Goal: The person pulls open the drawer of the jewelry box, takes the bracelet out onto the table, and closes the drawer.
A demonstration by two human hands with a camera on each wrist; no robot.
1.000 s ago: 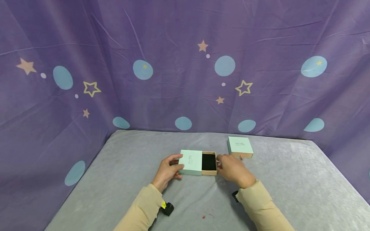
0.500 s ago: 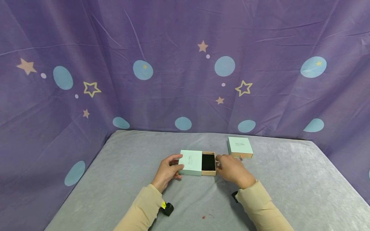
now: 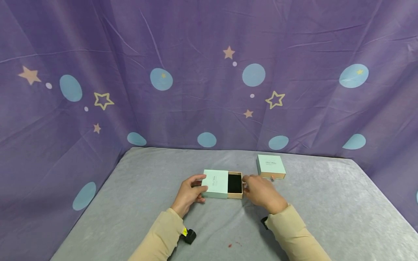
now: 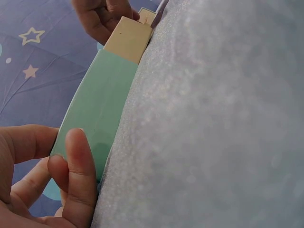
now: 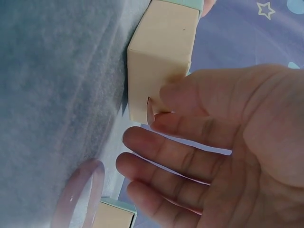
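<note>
A mint-green drawer-style gift box lies on the grey cloth, its cream drawer partly out to the right. Black padding shows inside the drawer. My left hand grips the closed end of the green sleeve between thumb and fingers. At the drawer's outer end is my right hand; in the right wrist view its thumb and index fingertip touch the end face beside a small ribbon tab. The other fingers extend loosely. A pinkish, bangle-like ring is below them, mostly hidden in the head view.
A second mint-green box, closed, with an orange-pink tab, sits behind the right hand. Small red marks spot the cloth near the front. A purple patterned curtain hangs behind the table.
The drawer has slid slightly left into the sleeve, with my right hand moving left along with it. My left hand stays in place on the sleeve.
</note>
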